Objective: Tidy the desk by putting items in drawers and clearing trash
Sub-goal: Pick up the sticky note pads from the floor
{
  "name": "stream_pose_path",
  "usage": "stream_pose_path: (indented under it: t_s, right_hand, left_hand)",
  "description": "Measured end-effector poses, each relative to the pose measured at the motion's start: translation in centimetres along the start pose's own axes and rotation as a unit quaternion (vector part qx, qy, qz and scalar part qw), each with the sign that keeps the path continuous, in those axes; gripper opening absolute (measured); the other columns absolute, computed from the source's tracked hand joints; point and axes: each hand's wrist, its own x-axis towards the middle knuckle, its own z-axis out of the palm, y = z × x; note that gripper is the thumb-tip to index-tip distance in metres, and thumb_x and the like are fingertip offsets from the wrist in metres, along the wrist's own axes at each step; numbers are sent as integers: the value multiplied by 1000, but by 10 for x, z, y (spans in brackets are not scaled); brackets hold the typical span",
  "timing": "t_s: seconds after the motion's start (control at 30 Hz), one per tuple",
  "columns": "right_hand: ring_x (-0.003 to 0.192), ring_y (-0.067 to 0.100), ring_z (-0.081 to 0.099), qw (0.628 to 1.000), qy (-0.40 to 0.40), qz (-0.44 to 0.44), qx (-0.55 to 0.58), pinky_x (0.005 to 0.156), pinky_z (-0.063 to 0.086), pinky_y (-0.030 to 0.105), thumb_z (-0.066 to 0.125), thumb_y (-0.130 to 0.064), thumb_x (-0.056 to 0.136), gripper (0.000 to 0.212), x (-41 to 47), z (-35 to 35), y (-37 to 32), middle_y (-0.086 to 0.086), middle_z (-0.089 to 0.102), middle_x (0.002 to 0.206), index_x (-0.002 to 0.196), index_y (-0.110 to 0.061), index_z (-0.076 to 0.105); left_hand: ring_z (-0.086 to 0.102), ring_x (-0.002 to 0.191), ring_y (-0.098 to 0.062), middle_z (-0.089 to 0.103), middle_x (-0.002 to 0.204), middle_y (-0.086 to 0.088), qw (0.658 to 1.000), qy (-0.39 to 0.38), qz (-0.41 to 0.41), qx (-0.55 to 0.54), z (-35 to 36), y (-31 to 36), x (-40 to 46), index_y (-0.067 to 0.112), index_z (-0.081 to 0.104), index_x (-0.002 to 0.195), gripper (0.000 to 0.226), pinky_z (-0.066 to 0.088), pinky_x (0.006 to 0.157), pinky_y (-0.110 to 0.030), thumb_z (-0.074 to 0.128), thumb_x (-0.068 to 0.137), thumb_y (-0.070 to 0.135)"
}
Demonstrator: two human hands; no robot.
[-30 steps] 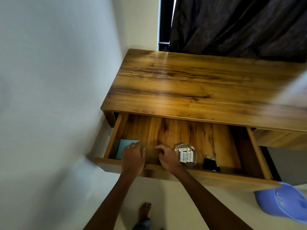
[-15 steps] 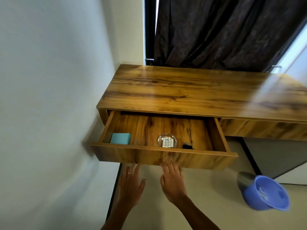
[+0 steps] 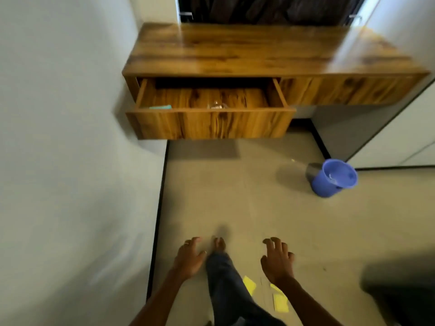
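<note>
Low in the head view, both hands hung over the floor, well apart from the desk (image 3: 259,52). The left hand (image 3: 189,258) had its fingers spread and loosely bent, holding nothing; the right hand (image 3: 277,262) was the same, fingers wide and slightly curled, empty. Between them stood a bare foot (image 3: 219,245) below a dark trouser leg.

The drawer (image 3: 209,124) stood pulled out from the desk's left end. Inside, only the tops of a teal pad (image 3: 160,107) and a small glass dish (image 3: 217,105) showed above its front panel.

The likeliest trouble, by my judgement, was the open drawer: jutting into the walkway, it could catch a hip or knee in passing. Yellow paper scraps (image 3: 280,302) lay on the floor by the foot; they could be stepped on and overlooked as trash. The blue bucket (image 3: 334,177), near the white cabinet (image 3: 400,128), looked tilted and might tip if nudged.

The desktop was glossy brown wood grain and showed nothing lying on it. The floor (image 3: 235,196) was plain beige, edged by a dark skirting strip along the pale wall (image 3: 58,137). A dark curtain (image 3: 270,8) hung behind the desk.
</note>
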Motion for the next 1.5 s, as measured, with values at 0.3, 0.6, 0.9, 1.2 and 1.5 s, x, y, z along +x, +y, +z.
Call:
stream_pose_path:
  t_s: [0.3,0.6,0.9,1.2,1.5]
  right_hand:
    - [129,23,34,994,-57,82,39,103,33,40,48,-26,90,48,-118,30,70,2,32,145,137,-22,36]
    - [130,23,34,982,-87,129,107,105,31,40,48,-26,93,41,-146,34,128,2,35,144,133,-23,41]
    - [125,18,36,963,-202,122,130,103,32,37,50,-33,93,39,-139,45,261,0,40,136,131,-25,43]
    - [121,17,41,942,-271,137,142,98,33,33,48,-31,94,40,-63,106,357,0,44,132,133,-21,41]
    - [109,19,53,931,-284,120,196,95,45,36,54,-14,89,27,64,301,386,4,57,118,116,-14,55]
  left_hand:
    - [45,126,-22,46,138,-7,995,-94,-11,34,91,12,-101,19,37,139,48,39,103,-34,47,94,33]
    - [49,123,-22,50,134,-5,987,-156,-17,23,156,65,-119,21,47,131,40,41,102,-33,47,93,33]
    - [49,120,-17,52,132,3,985,-150,-84,-13,260,145,-113,19,49,127,33,36,95,-23,45,96,30]
    - [55,113,-16,57,124,0,956,-154,-159,-195,404,204,-63,18,53,121,27,45,97,-32,51,94,22]
    - [53,115,-17,55,128,-4,953,-123,-210,-182,558,133,62,17,50,125,31,45,96,-32,50,95,24]
